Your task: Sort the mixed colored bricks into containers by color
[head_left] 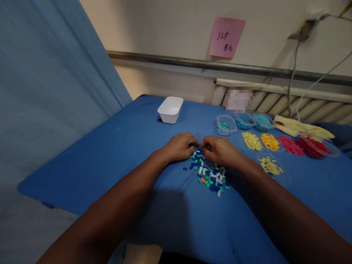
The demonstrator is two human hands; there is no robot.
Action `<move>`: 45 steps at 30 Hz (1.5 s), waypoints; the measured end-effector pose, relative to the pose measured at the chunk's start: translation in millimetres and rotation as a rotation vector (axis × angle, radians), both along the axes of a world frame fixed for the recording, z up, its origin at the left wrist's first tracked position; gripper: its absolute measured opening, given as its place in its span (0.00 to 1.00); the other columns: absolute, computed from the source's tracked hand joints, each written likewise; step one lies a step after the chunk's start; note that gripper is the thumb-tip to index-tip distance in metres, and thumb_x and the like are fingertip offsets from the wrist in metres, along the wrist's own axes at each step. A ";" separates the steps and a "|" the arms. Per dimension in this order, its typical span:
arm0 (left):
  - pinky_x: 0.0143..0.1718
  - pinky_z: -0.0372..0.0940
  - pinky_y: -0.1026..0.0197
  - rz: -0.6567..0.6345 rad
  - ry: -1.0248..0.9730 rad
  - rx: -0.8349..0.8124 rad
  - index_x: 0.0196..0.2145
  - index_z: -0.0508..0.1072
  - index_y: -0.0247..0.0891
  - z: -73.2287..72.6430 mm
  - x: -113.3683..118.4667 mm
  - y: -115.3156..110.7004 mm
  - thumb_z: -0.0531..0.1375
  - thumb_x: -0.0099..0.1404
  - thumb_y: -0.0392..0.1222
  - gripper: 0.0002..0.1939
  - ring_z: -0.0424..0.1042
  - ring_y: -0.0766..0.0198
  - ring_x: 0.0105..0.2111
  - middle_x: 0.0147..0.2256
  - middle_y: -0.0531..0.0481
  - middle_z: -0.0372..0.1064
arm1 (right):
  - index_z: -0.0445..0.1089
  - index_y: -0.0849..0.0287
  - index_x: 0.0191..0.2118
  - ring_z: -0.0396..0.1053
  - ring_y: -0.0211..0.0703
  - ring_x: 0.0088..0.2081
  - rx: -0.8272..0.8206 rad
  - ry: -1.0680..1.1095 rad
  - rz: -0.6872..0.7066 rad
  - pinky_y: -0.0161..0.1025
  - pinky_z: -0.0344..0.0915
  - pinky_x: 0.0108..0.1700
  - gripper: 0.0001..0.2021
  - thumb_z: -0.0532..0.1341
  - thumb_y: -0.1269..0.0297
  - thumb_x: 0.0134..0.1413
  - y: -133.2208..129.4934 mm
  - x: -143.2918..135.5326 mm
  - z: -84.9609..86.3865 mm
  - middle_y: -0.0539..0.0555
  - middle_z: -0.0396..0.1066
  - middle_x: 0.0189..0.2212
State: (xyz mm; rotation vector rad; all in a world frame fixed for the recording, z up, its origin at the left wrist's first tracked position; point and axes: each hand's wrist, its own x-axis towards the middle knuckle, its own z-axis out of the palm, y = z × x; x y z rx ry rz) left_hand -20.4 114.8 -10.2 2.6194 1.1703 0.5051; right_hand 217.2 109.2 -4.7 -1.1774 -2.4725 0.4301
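A loose pile of small plastic pieces in green, dark blue and white, with one orange, lies on the blue-covered table. At the pile's far left edge is my left hand, its fingers curled and pinched together. My right hand faces it a little to the right, thumb and fingers also closed. A dark, partly see-through patch shows between the two hands. Whatever the fingertips hold is too small or hidden to make out.
A white tub stands behind my hands. To the right are clear containers of sorted pieces: green, pale yellow, orange-yellow, pink and red. A yellow cloth lies behind them. A blue curtain hangs left.
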 end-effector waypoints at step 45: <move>0.52 0.71 0.51 0.141 -0.039 0.046 0.49 0.80 0.39 -10.7 2.9 -3.5 0.57 0.73 0.36 0.13 0.76 0.52 0.48 0.46 0.44 0.79 | 0.82 0.58 0.46 0.78 0.51 0.41 0.027 -0.305 0.016 0.40 0.64 0.41 0.12 0.62 0.72 0.62 2.0 -8.4 5.0 0.61 0.83 0.43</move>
